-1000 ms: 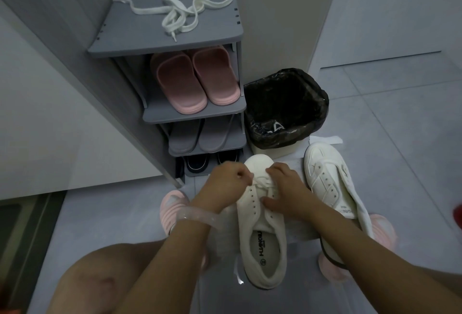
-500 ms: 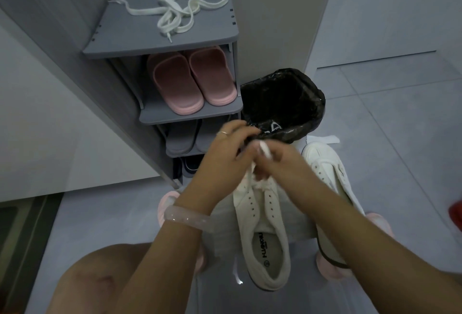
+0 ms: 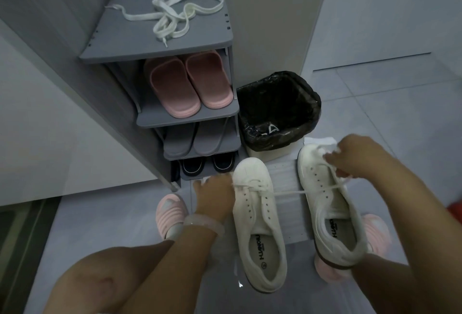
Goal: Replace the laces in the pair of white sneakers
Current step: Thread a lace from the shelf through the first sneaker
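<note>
Left sneaker (image 3: 260, 226): white, flat on a pale sheet (image 3: 287, 203) on the floor, toe toward the shoe rack (image 3: 160, 46). A lace (image 3: 287, 192) runs through its front eyelets only; the eyelets nearer the opening are bare.
Right sneaker (image 3: 330, 203): white, just right of the first and apart from it, toe near the bin (image 3: 277, 111). Its heel end lies over a pink slipper on the person's right foot.
Lace: white and flat, drawn out sideways both ways from the left sneaker's front eyelets. The right strand crosses the gap and passes over the right sneaker up to the right hand.
Left hand (image 3: 215, 198): down beside the left sneaker's toe, knuckles up, fingers curled under. A bit of white shows at its fingertips, apparently the lace's left end; the grip itself is hidden, so whether it holds the lace cannot be told for sure. A clear bangle sits on the wrist.
Right hand (image 3: 355, 156): over the toe of the right sneaker, fingers curled and pinching the lace, which is taut from there back to the left sneaker.
Spare lace (image 3: 175, 16): white, in a loose tangle on the rack's top shelf.
Rack contents: pink slippers (image 3: 187, 83) on the second shelf, grey slippers below, dark shoes at the bottom.
Bin: lined with a black bag, just right of the rack, beyond the sneakers.
</note>
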Action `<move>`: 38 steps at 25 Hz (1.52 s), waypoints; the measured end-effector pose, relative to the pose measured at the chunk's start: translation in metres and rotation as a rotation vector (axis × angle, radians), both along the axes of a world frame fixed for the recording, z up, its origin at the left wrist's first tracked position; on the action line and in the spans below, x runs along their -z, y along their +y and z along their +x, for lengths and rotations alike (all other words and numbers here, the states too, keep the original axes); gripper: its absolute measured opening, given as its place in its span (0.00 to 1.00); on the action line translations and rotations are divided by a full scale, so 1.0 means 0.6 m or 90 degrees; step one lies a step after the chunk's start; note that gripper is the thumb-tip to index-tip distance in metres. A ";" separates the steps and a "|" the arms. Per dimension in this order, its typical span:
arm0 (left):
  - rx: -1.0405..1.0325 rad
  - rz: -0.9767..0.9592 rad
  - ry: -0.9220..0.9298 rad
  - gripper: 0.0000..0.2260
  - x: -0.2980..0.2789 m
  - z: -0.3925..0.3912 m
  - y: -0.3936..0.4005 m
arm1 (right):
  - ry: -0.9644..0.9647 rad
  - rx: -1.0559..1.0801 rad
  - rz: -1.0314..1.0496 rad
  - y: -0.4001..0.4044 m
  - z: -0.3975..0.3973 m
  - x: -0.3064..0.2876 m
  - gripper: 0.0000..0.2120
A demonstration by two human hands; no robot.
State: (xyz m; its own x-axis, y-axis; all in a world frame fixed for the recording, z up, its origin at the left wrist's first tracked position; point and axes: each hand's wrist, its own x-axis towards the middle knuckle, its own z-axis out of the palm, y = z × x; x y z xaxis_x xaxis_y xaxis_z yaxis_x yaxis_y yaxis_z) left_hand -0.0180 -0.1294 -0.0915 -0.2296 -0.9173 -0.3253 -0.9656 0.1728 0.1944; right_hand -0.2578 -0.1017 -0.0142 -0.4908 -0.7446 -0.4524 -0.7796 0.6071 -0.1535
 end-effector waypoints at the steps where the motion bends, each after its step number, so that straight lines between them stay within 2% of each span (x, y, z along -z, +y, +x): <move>1: 0.001 -0.050 0.023 0.09 -0.017 0.001 -0.006 | 0.051 -0.036 0.041 0.003 0.010 0.005 0.13; 3: 0.021 -0.135 0.117 0.09 -0.056 -0.004 -0.014 | 0.038 -0.119 -0.038 0.004 0.046 0.006 0.07; 4: 0.045 -0.166 0.172 0.08 -0.071 -0.007 -0.014 | -0.030 -0.205 -0.100 0.004 0.070 0.009 0.15; 5: 0.072 -0.190 0.235 0.07 -0.083 -0.009 -0.013 | -0.139 -0.289 -0.146 0.002 0.097 0.014 0.22; 6: 0.099 -0.204 0.289 0.06 -0.092 -0.009 -0.012 | -0.260 -0.331 -0.181 0.004 0.128 0.016 0.23; 7: 0.116 -0.197 0.335 0.05 -0.101 -0.006 -0.010 | -0.370 -0.340 -0.216 0.007 0.156 0.021 0.19; 9: 0.125 -0.117 0.368 0.04 -0.115 0.006 -0.010 | -0.463 -0.242 -0.295 0.006 0.180 0.028 0.07; 11: 0.116 -0.036 0.356 0.05 -0.119 0.022 -0.017 | -0.492 -0.060 -0.409 -0.004 0.167 0.027 0.09; 14: 0.125 0.010 0.336 0.04 -0.116 0.040 -0.024 | -0.593 0.214 -0.586 -0.015 0.127 0.008 0.11; 18: 0.139 0.053 0.293 0.06 -0.099 0.043 -0.026 | -0.742 0.469 -0.698 -0.022 0.086 -0.021 0.10; 22: 0.131 0.152 0.245 0.14 -0.084 0.038 -0.019 | -0.865 0.508 -0.735 -0.018 0.062 -0.050 0.09; 26: 0.151 0.209 0.125 0.19 -0.059 0.032 -0.010 | -0.953 0.412 -0.676 -0.015 0.073 -0.048 0.11; 28: 0.160 0.217 0.131 0.18 -0.050 0.031 -0.008 | -0.984 0.364 -0.658 -0.018 0.078 -0.044 0.12; 30: 0.137 0.224 0.174 0.15 -0.044 0.028 -0.005 | -0.933 0.304 -0.609 -0.022 0.082 -0.038 0.10; 31: 0.107 0.232 0.209 0.12 -0.040 0.026 -0.004 | -0.859 0.265 -0.561 -0.022 0.084 -0.032 0.09; 33: 0.023 0.254 0.312 0.07 -0.034 0.022 -0.002 | -0.651 0.145 -0.417 -0.018 0.088 -0.016 0.08; 35: -0.063 0.256 0.394 0.09 -0.022 0.017 0.000 | -0.427 -0.036 -0.219 -0.009 0.092 0.003 0.08; 37: -0.116 0.240 0.422 0.12 -0.006 0.014 0.002 | -0.256 -0.203 -0.060 -0.001 0.096 0.018 0.10; 38: -0.133 0.227 0.428 0.13 0.001 0.012 0.004 | -0.207 -0.243 -0.023 0.001 0.099 0.022 0.13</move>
State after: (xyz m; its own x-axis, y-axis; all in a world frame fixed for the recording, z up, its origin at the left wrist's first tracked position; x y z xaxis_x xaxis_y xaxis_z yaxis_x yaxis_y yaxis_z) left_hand -0.0106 -0.1270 -0.0923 -0.3155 -0.8297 -0.4604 -0.6267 -0.1821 0.7576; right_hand -0.1986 -0.1009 -0.0274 -0.0180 -0.8615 -0.5075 -0.8538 0.2774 -0.4406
